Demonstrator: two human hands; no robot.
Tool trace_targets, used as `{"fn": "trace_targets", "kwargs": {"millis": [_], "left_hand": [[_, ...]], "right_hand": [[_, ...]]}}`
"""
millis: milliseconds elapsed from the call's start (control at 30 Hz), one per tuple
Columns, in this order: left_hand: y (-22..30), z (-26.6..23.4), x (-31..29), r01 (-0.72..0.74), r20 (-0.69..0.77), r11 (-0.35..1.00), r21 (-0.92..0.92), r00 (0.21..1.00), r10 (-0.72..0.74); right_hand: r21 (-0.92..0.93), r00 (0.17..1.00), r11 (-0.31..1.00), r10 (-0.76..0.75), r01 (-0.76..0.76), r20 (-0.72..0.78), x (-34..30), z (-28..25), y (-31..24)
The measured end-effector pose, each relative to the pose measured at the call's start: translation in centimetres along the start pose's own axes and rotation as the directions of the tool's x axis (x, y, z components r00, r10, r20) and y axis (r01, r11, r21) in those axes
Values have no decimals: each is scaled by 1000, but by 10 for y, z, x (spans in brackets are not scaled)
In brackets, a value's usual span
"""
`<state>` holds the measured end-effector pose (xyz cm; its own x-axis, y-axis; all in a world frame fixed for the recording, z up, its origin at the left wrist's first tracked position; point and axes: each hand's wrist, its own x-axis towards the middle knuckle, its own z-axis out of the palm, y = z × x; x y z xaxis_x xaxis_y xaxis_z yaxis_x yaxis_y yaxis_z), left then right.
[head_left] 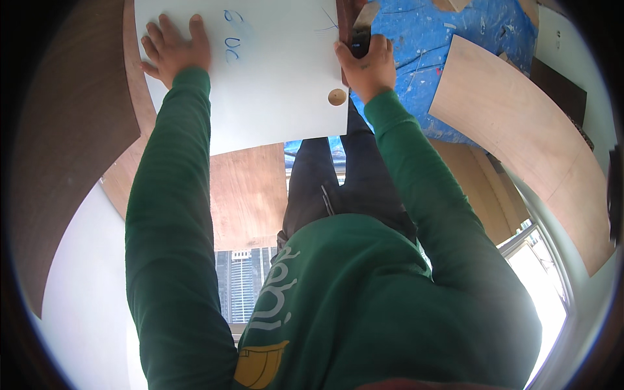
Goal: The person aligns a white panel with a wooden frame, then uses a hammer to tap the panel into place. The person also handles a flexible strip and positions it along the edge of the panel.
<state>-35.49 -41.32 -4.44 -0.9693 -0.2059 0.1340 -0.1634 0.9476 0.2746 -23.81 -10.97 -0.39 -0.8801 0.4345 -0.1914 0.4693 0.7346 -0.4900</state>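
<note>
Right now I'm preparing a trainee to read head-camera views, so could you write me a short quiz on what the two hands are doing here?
1. Multiple choice: what does the right hand hold?
A) a roll of white tape
B) a black-bodied hand tool
C) a round yellow sponge
2. True or false: the left hand is clenched in a fist on the smooth, flat white panel.
3. Fill in: the small round tan hole in the panel lies nearer the ___ hand.

Key: 1. B. 2. False; its fingers are spread on the panel. 3. right.
</note>
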Motion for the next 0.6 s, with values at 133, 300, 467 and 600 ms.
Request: {"fn": "trace_targets", "kwargs": {"millis": [133, 300, 467, 600], "left_hand": [[0, 2, -1, -5, -5, 1000, -28, 1000, 5], [-1, 1, 0, -6, -1, 999, -35, 1000, 6], [3, 0, 3, 23, 21, 1000, 8, 1000, -23], [3, -9, -1, 61, 43, 997, 45, 997, -63]], "right_hand": [[24, 992, 996, 87, -90, 94, -60, -12, 14], [45, 947, 988, 131, -150, 294, -148, -35, 46], [198, 894, 923, 240, -331, 377, -184, -57, 84], [592, 873, 660, 223, -463, 433, -114, -60, 62]]}}
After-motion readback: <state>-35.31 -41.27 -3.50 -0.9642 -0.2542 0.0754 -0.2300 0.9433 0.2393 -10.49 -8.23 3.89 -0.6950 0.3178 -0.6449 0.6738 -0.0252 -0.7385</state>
